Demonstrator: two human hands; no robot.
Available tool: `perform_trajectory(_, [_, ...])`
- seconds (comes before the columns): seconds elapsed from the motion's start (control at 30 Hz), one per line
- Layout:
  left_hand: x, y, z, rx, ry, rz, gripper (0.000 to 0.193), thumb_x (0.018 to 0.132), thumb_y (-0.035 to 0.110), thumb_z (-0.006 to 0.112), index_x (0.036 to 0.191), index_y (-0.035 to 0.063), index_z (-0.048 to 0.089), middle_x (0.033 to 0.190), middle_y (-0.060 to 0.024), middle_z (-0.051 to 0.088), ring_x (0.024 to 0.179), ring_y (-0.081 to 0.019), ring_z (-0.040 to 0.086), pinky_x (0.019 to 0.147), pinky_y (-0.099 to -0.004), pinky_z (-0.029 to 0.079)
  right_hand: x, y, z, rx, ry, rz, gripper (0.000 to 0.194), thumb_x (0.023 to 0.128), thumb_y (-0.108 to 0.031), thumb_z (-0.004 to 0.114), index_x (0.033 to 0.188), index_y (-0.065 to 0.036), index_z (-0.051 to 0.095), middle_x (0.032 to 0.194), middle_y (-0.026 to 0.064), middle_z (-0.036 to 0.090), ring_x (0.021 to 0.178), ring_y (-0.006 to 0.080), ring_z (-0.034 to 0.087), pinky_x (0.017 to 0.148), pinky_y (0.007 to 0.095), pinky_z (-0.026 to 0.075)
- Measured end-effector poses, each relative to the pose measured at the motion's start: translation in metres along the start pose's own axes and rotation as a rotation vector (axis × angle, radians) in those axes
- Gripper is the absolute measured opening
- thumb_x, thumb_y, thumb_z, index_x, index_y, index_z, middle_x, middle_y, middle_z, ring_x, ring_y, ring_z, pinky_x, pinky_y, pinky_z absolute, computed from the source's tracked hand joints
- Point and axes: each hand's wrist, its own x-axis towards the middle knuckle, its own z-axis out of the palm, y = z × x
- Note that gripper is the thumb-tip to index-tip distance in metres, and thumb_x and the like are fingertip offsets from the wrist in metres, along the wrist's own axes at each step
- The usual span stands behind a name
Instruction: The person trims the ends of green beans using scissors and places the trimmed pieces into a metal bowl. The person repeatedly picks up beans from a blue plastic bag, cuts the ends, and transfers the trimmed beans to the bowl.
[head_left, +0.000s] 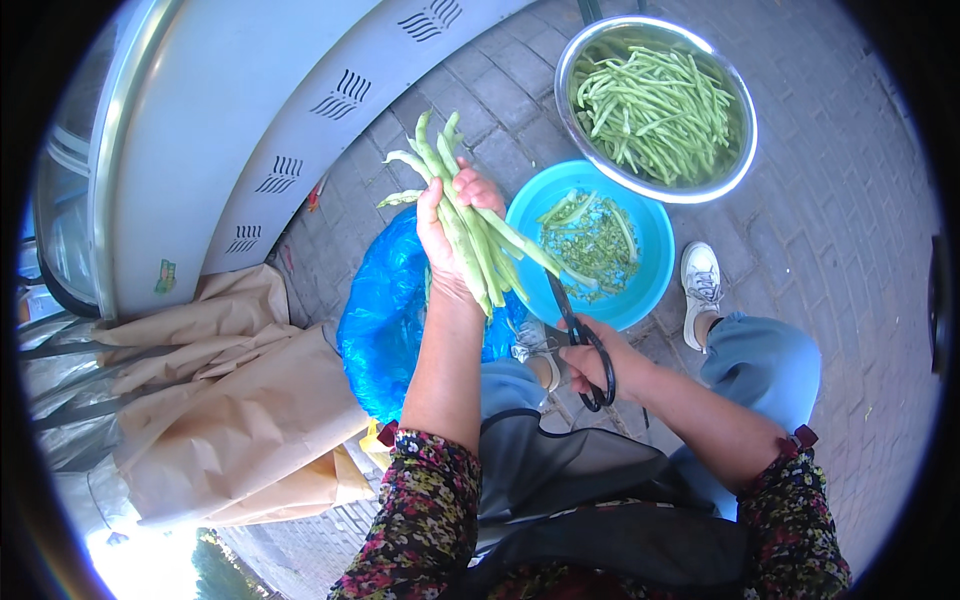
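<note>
My left hand (459, 217) grips a bunch of long green beans (469, 240), held above a blue plastic bag (382, 300). My right hand (600, 352) holds black-handled scissors (576, 322) by the loops. The scissors' blades reach up to the lower end of one bean, over the left rim of a turquoise plastic basin (660, 255). In that basin lie small bean ends and a few longer pieces (592, 247). Beyond it, a steel bowl (742, 169) is heaped with green beans (652, 112).
A white metal cabinet with vents (217, 112) stands at the left. Below it are crumpled brown paper sheets (225, 420). Grey paving bricks (825, 225) cover the ground. My shoes (701, 289) rest close to the basin, and a dark apron (600, 525) covers my lap.
</note>
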Motion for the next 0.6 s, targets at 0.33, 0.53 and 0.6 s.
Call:
perform_trajectory(0.33, [-0.047, -0.007, 0.013, 1.072, 0.258, 0.091, 0.036, 0.077, 0.004, 0.064, 0.109, 0.0007, 0.048, 0.081, -0.0110, 0.060, 0.062, -0.0192, 0.056, 0.056, -0.0332, 0.048, -0.040, -0.026, -0.012, -0.281, -0.032, -0.395, 0.052, 0.094, -0.030, 0.055, 0.139, -0.015, 0.034, 0.093, 0.0035, 0.050, 0.087, 0.0120, 0.053, 0.077, 0.0291, 0.047])
perform_trajectory(0.53, [-0.078, -0.020, 0.018, 1.508, 0.314, -0.009, 0.034, 0.072, 0.001, 0.065, 0.104, 0.0007, 0.054, 0.079, -0.0066, 0.060, 0.061, -0.0151, 0.057, 0.055, -0.0284, 0.047, -0.065, -0.031, -0.027, -0.531, 0.090, -0.565, 0.056, 0.092, -0.052, 0.050, 0.128, -0.010, 0.042, 0.078, -0.0007, 0.049, 0.067, 0.0086, 0.047, 0.062, 0.0236, 0.042])
perform_trajectory(0.6, [-0.079, -0.021, 0.014, 1.549, 0.310, -0.082, 0.038, 0.072, 0.001, 0.064, 0.108, 0.0006, 0.055, 0.081, -0.0063, 0.060, 0.063, -0.0152, 0.057, 0.057, -0.0285, 0.047, -0.069, -0.032, -0.028, -0.415, 0.072, -0.481, 0.056, 0.091, -0.053, 0.050, 0.126, -0.010, 0.044, 0.077, -0.0008, 0.048, 0.065, 0.0084, 0.045, 0.061, 0.0228, 0.041])
